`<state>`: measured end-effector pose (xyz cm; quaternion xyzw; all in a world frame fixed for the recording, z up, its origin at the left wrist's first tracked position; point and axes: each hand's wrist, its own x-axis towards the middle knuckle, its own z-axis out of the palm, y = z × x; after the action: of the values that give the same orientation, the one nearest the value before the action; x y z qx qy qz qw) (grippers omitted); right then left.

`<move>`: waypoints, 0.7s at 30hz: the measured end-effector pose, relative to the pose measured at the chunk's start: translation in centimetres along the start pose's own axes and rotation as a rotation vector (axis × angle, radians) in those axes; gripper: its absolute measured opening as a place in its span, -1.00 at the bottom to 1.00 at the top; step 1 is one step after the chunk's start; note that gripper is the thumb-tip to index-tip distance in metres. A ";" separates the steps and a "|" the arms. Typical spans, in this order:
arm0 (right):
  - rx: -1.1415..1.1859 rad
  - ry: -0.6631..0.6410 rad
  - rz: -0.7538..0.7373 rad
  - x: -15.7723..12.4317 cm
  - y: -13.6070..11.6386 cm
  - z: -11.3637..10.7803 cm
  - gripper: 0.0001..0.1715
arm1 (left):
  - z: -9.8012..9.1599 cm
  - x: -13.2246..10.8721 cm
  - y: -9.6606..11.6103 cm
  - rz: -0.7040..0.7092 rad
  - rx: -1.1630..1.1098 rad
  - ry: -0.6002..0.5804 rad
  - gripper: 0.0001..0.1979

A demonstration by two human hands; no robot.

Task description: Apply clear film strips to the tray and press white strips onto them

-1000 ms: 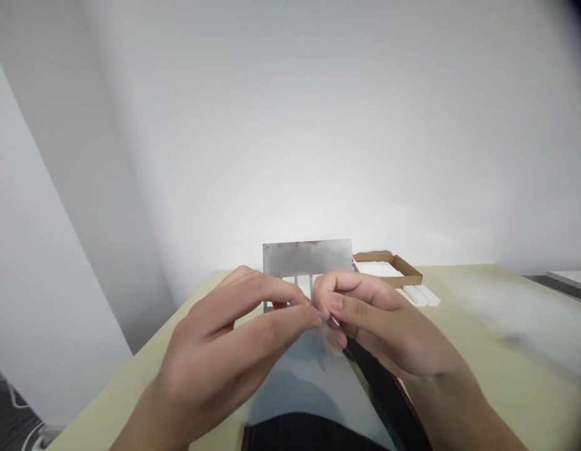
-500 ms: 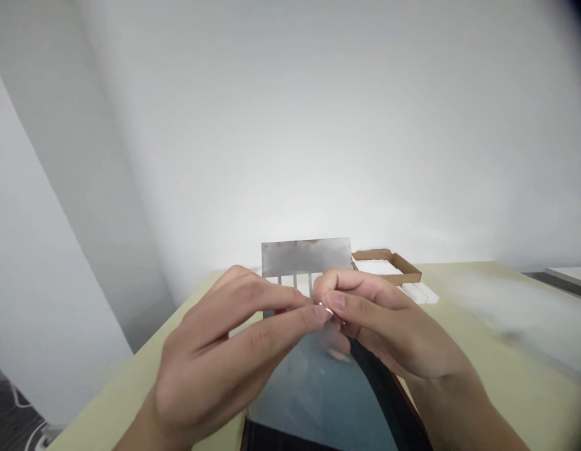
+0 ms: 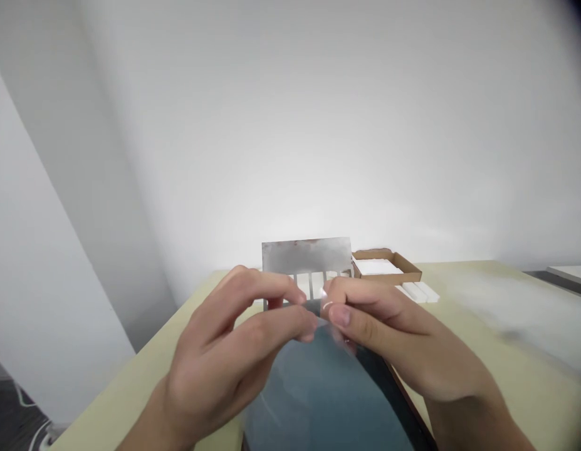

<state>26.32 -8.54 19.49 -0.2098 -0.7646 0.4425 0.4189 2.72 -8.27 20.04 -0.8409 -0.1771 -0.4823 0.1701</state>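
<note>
A clear, bluish plastic film (image 3: 328, 388) curves up from a dark-edged sheet (image 3: 398, 388) in front of me. My left hand (image 3: 229, 332) and my right hand (image 3: 388, 332) pinch its upper edge between fingertips and thumbs, close to each other. Behind them stands a grey metal plate (image 3: 306, 255) with slots along its lower side. My fingers hide that plate's lower part. The sheet's lower end is out of view.
A brown cardboard tray (image 3: 387, 266) holding white material sits on the pale yellow table (image 3: 511, 319), behind my right hand. White bars (image 3: 419, 291) lie beside it. The table's left edge runs diagonally, and another pale surface (image 3: 570, 275) shows far right.
The film has risen and now bows up between my hands. My fingertips have parted slightly, and both hands have moved a little lower in view.
</note>
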 end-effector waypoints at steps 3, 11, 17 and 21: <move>-0.016 0.013 0.031 -0.1 -0.7 -0.1 -0.60 | -0.1 0.2 0.2 0.004 0.045 0.037 -0.60; -0.197 0.171 0.003 -1.2 -0.9 -1.2 -0.48 | -0.4 0.6 1.5 -0.154 -0.243 0.064 -0.86; -0.365 0.199 0.020 -1.8 -1.1 -2.9 -0.51 | -0.7 -0.9 1.1 -0.300 -0.393 -0.088 -0.53; -0.448 0.229 -0.002 -2.0 -1.4 -3.5 -0.51 | -0.9 -1.1 1.2 -0.305 -0.378 -0.101 -0.53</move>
<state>30.39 -8.89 20.69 -0.3452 -0.7916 0.2348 0.4462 2.06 -9.92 19.38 -0.8444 -0.2170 -0.4842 -0.0740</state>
